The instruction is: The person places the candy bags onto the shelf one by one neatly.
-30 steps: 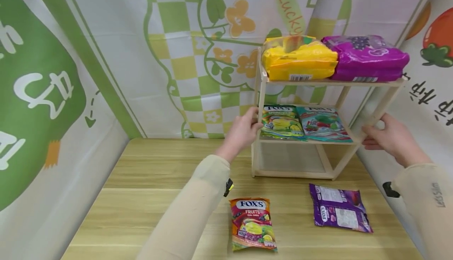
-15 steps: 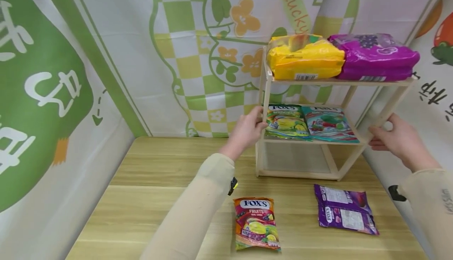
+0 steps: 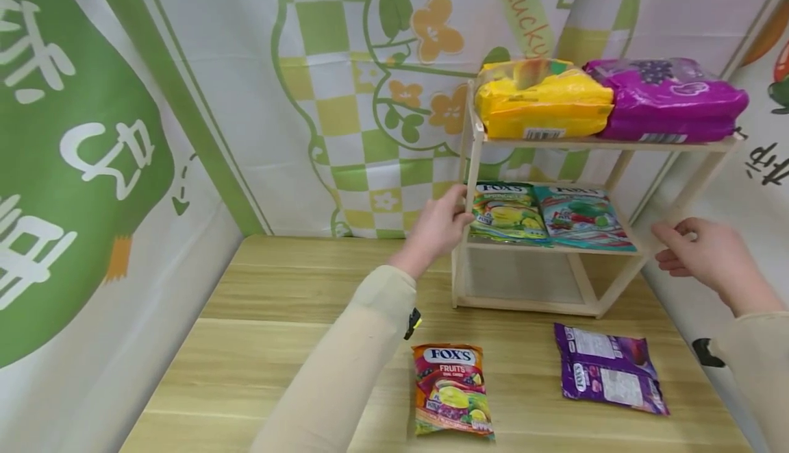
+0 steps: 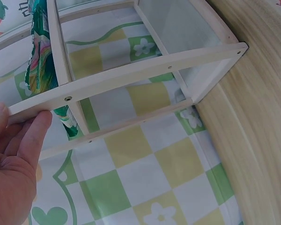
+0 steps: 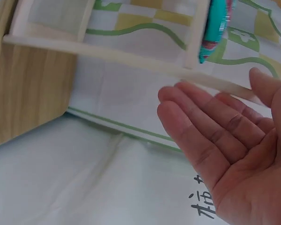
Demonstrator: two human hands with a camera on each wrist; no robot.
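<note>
A small wooden shelf rack (image 3: 530, 305) stands at the back right of the table. My left hand (image 3: 436, 225) grips its left front post, thumb in front and fingers behind, as the left wrist view (image 4: 18, 150) also shows. Beside the right post, my right hand (image 3: 709, 254) is off the wood, with fingers loosely extended and the palm bare in the right wrist view. On the middle shelf lie a yellow-green Fox's candy bag (image 3: 507, 214) and a teal Fox's candy bag (image 3: 582, 218). A yellow pack (image 3: 545, 103) and a purple pack (image 3: 672, 103) fill the top.
In front of the rack, an orange-red Fox's Fruits candy bag (image 3: 453, 391) lies face up on the wooden table (image 3: 277, 343). To its right lies a purple Fox's bag (image 3: 610, 369). Printed cloth walls (image 3: 296, 199) close in the back and both sides.
My right hand has let go of the rack's right post and drawn slightly away to the right. The left hand keeps its grip. The head view has turned a little to the left.
</note>
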